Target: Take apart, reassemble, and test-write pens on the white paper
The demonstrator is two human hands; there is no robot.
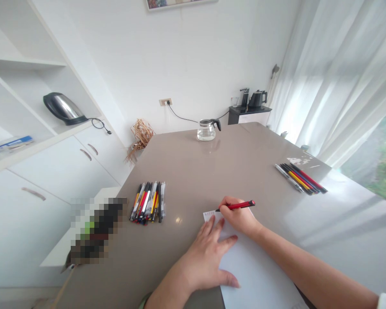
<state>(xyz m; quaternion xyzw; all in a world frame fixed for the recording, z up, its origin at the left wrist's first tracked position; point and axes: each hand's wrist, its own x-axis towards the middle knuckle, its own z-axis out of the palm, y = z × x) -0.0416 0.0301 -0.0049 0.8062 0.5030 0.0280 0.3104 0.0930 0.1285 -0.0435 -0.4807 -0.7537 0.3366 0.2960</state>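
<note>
The fingers of the right hand point(241, 219) pinch a red pen point(237, 206) in a writing grip, its tip on the top corner of a sheet of white paper point(257, 274), which the left hand point(209, 255), fingers spread flat, pins to the grey table point(231, 167), with 2 pen bundles point(148, 201) lying well apart on either side.

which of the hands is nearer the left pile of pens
Left. The left hand rests on paper right of the pens; the right hand, gripping a red pen, is farther right.

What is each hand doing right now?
Left hand: open, pressed flat on the white paper.
Right hand: closed around a red pen.
</note>
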